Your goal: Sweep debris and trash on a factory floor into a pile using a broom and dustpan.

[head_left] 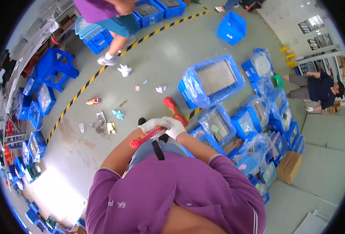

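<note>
I see both white-gloved hands, left hand [151, 124] and right hand [175, 126], with grips closed around a long red plastic-handled tool [157, 126] at waist height; swinging it risks striking the wrapped blue plastic crates [215, 80] nearby.

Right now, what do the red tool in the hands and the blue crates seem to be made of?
The red tool looks like glossy moulded plastic, though blur leaves this open. Both hands, left hand and right hand, wear white, cloth-like gloves. The blue crates look like rigid plastic, wrapped in shiny clear film.
</note>
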`<state>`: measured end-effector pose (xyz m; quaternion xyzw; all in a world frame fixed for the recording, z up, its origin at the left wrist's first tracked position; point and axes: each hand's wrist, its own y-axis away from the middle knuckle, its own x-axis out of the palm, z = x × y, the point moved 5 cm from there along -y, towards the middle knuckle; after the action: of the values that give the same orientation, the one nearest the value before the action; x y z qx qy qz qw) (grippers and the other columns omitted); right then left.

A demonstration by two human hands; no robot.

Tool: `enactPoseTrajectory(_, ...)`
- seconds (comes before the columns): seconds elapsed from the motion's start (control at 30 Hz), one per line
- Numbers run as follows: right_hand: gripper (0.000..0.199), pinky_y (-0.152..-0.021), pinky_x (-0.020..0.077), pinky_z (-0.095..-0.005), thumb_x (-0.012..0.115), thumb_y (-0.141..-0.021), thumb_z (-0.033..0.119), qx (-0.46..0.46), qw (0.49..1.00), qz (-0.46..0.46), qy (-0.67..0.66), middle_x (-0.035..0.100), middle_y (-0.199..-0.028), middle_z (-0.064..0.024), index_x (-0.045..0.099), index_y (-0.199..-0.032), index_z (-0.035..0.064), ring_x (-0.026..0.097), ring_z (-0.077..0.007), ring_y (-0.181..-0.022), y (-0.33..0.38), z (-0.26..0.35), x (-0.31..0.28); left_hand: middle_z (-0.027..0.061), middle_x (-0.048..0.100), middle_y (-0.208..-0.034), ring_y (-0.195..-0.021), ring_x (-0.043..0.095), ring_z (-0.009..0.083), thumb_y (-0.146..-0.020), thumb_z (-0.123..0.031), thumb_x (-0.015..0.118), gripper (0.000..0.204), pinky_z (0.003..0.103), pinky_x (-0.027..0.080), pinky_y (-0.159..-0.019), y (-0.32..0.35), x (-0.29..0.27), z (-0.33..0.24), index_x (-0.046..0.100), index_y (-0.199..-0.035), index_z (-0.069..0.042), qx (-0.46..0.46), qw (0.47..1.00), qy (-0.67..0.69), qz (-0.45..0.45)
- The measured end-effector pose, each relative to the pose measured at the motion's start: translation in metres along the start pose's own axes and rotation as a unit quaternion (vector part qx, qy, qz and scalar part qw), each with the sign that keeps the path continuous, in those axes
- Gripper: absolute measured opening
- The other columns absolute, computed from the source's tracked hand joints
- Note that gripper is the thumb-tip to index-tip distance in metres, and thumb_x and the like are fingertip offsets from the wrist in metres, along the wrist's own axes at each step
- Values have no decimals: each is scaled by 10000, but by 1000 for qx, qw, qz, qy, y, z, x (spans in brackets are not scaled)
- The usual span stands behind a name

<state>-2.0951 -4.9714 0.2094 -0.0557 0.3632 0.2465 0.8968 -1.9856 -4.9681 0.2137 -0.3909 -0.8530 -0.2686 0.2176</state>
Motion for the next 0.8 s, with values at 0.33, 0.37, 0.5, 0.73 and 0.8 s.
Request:
enactPoseTrajectory(0.33,184,-670,470,-352,640,-638,73,-94,995,-13,-33,602,-818,-125,561,-804,70,591,-299,-770,-25,85,-18,153,516,-1087,-1021,496,334,-648,-23,642,493,370,416,-874,103,70,-102,486,-1113,-63,337,795,-469,-184)
enactPoseTrajectory(0.37,127,-680,465,-325,639,-669,66,-11,996,-27,-88,599,-791,-96,582,-784,66,593,-238,-747,-25,125,-37,151,502,-1117,-1053,479,332,-633,-20,646,545,373,408,-891,134,67,-109,461,-1144,-64,330,770,-472,-274)
enactPoseTrajectory(0.5,110,-716,429,-271,649,-793,121,-126,958,-104,-238,571,-772,-34,559,-811,60,536,-144,-754,-38,201,-33,184,428,-1208,-1133,419,343,-576,-49,689,739,385,362,-958,235,40,-85,357,-1236,-35,222,732,-492,-415)
enactPoseTrajectory(0.73,134,-709,434,-243,630,-816,116,-98,887,177,-414,562,-829,-22,502,-829,79,533,-113,-759,13,381,108,166,552,-1032,-980,531,328,-573,-179,743,768,378,421,-875,378,11,34,369,-1226,-25,190,637,-323,-674)
enactPoseTrajectory(0.8,152,-742,426,-250,629,-823,152,-112,904,224,-345,572,-869,-28,498,-832,76,529,-118,-808,21,416,138,97,580,-852,-835,558,297,-623,-229,705,497,406,450,-731,443,5,41,501,-1053,-89,76,601,-320,-729)
